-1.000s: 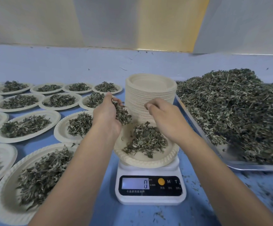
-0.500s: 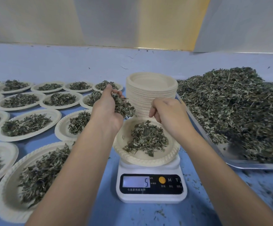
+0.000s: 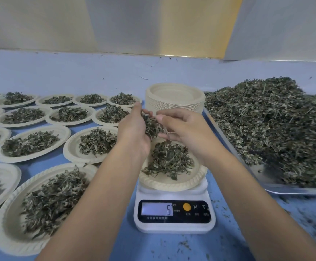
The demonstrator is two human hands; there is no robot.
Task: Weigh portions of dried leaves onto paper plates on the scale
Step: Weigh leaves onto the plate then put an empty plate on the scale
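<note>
Scale (image 3: 174, 227) at lower centre of the tabletop (image 3: 153, 247) reads what looks like 5, with a plate (image 3: 172, 186) on it carrying a modest portion (image 3: 169, 160). Just above it my left hand (image 3: 133, 134) cups a handful of leaves (image 3: 152, 126), and my right hand (image 3: 188, 133) pinches at that handful, so I judge this portion unfinished. Many filled plates (image 3: 69, 146) cover the left. Farther back, a stack of empty plates (image 3: 175, 97) and a heaped tray (image 3: 294, 191) at right suggest much remains.

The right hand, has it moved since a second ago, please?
Yes. The right hand has shifted left against the stack of empty paper plates, its fingers now reaching the dried leaves in the left hand.
</note>
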